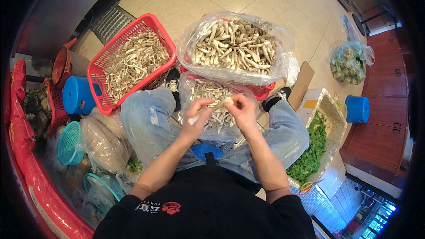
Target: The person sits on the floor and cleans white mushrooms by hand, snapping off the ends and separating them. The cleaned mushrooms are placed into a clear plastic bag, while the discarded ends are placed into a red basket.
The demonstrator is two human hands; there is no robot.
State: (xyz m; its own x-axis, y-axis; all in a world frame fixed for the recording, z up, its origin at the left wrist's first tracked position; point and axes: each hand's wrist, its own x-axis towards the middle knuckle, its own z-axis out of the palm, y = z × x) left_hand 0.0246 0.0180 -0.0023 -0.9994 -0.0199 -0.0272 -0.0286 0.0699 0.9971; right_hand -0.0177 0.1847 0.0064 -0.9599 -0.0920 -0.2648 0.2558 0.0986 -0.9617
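Observation:
My left hand (196, 119) and my right hand (243, 110) are together between the knees, both gripping one pale, long-stemmed mushroom (218, 107). The right fingers pinch its whitish end, and the left fingers hold the other end. Something white, perhaps another mushroom piece, shows at the left palm. Below the hands, a clear plastic bag (244, 135) contains thin mushroom strips (202, 89). Just beyond it, whole mushrooms (232, 48) with brown caps and thick stems fill a large clear bag (285, 44) set in a red basket (265, 90).
A red plastic basket (97, 96) at left is heaped with mushroom strips (136, 63). On the right stand a foam box (335, 132) with chopped greens (312, 146), scissors (306, 188) and a blue stool (357, 109). Bagged goods (104, 139) and teal baskets (70, 142) crowd the left.

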